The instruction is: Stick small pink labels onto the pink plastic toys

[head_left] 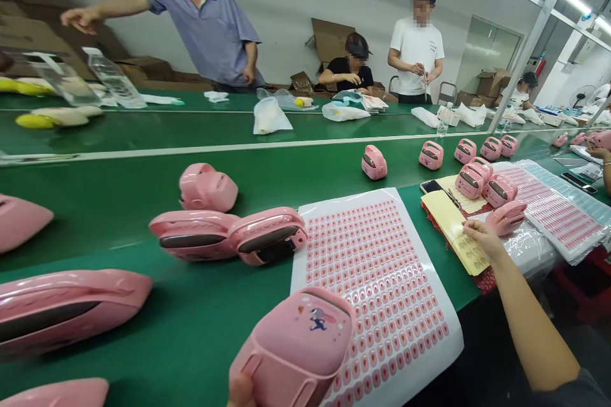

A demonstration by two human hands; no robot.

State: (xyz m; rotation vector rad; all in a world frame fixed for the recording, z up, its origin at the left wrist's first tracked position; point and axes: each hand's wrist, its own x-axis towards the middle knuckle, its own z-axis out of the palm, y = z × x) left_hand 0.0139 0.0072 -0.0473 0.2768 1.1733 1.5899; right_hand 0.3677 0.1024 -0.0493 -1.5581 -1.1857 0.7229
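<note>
Print on the sticker sheet (377, 286) is too small for me to read from here: all I can make out are dense rows of little pink-and-white labels on a white backing. The yellow pad (461, 229) just right of that sheet carries lines of text that blur on my feed as well. The one clear graphic is on the pink casing (298, 337), a small cartoon figure in blue and pink with a few specks around it, printed on the rounded top. That casing is glossy pale-pink plastic with a smooth domed shell and a moulded rim, and it overlaps the near left part of the sheet. The left hand (241, 392) has it from below, with only a thumb or fingertip showing, so I cannot tell the exact grip. The right hand (483, 236) rests on the yellow pad with its fingers loosely together, pinching nothing I can see. Left of the sheet, more pink casings (267, 235) lie on the green surface (191, 324). Beyond the sheet, another row of pink casings (432, 156) stands along the surface, and past them a person in a blue shirt (205, 32) stretches one arm out, pointing.
</note>
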